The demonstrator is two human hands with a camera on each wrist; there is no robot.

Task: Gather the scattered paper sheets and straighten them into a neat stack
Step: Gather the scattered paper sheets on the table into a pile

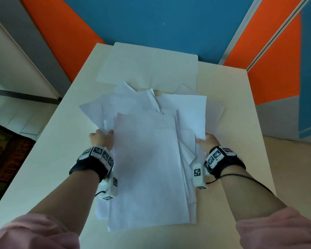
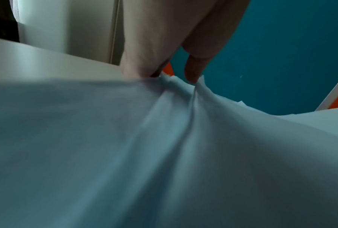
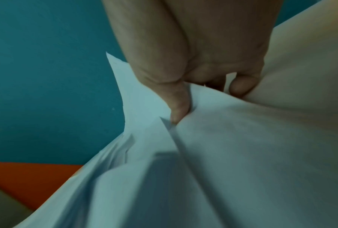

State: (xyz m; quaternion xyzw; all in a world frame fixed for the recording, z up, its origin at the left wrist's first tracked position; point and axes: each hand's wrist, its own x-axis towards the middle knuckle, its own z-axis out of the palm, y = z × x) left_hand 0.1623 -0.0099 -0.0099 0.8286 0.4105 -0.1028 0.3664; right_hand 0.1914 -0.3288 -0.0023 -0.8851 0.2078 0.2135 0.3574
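Note:
A loose pile of white paper sheets [image 1: 147,159] lies in the middle of the pale table [image 1: 241,123], its corners fanned out at the far end. My left hand [image 1: 101,138] grips the pile's left edge, and in the left wrist view the left hand [image 2: 164,61] bunches the paper sheets [image 2: 164,138] under its fingertips. My right hand [image 1: 207,142] holds the right edge. In the right wrist view the right hand [image 3: 193,69] has its thumb pressed into the creased sheets [image 3: 222,154], fingers curled behind. A flat neat sheet [image 1: 149,67] lies beyond the pile.
The table's far edge meets a blue and orange wall [image 1: 160,20]. Bare tabletop shows on both sides of the pile. Left of the table are floor tiles and a dark patterned rug [image 1: 5,159].

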